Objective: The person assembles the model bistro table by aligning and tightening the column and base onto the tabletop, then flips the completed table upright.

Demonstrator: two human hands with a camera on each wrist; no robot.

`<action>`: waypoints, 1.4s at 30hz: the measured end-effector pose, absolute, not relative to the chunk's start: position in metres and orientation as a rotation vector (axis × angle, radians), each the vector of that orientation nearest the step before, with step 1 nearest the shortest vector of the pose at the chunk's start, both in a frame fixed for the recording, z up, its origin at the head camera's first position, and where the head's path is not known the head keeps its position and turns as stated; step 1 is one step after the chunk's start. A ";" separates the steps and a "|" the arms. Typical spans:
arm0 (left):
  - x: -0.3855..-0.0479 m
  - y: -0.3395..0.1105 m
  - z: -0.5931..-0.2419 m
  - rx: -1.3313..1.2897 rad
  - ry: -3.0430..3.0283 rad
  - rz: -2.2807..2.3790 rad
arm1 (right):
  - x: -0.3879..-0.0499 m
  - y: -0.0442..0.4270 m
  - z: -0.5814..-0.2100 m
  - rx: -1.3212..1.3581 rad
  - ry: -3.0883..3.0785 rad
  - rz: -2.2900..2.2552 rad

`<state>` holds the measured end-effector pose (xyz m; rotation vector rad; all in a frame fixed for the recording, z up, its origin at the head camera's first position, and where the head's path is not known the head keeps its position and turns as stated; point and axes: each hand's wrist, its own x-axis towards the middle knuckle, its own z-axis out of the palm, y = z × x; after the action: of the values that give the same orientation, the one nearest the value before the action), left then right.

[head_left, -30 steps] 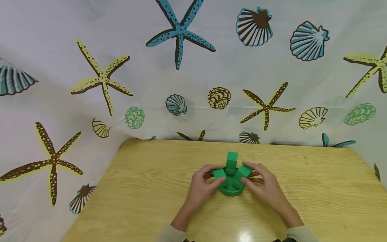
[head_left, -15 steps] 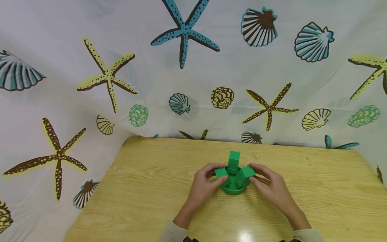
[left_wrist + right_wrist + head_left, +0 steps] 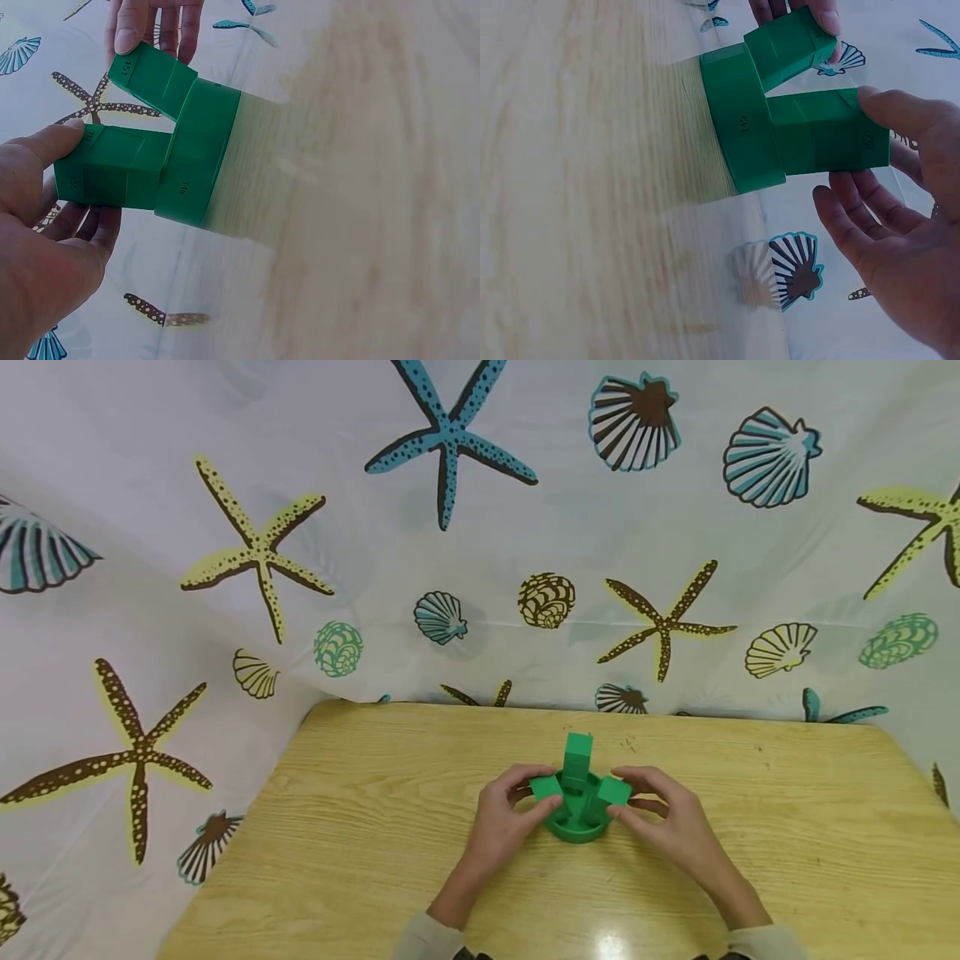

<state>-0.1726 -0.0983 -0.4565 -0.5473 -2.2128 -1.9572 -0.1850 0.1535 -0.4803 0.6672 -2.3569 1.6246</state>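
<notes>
A round green base (image 3: 575, 837) lies on the wooden table, with several slots visible in its top. Three green rectangular blocks rise from it. My left hand (image 3: 504, 814) pinches the left block (image 3: 546, 787) between thumb and fingers. On the other side my right hand (image 3: 669, 817) holds the right block (image 3: 615, 791) by its upper end, thumb at the front. The back block (image 3: 577, 760) stands upright, touched by neither hand. Small printed marks show on the left block (image 3: 112, 165) in the left wrist view. How deep the held blocks sit is hard to tell.
The wooden tabletop (image 3: 360, 827) spreads out on both sides of the base. A pale cloth (image 3: 480, 560) printed with starfish and shells hangs behind the table and along its left side.
The right block has shifted a little to the right and changed its tilt, with my right hand following it. My left hand keeps its grip on the left block. The head view sways slightly.
</notes>
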 end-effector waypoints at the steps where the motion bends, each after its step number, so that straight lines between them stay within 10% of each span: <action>1: -0.173 -0.098 -0.455 -0.546 -2.217 -1.963 | -0.185 0.153 -0.481 0.690 -2.351 1.617; 42: -0.194 -0.103 -0.492 -0.517 -2.353 -1.926 | -0.188 0.154 -0.488 0.746 -2.545 1.493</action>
<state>-0.1938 -0.1029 -0.4924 -0.5166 -2.3533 -1.9265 -0.1876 0.1538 -0.4876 0.7456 -2.5446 1.4931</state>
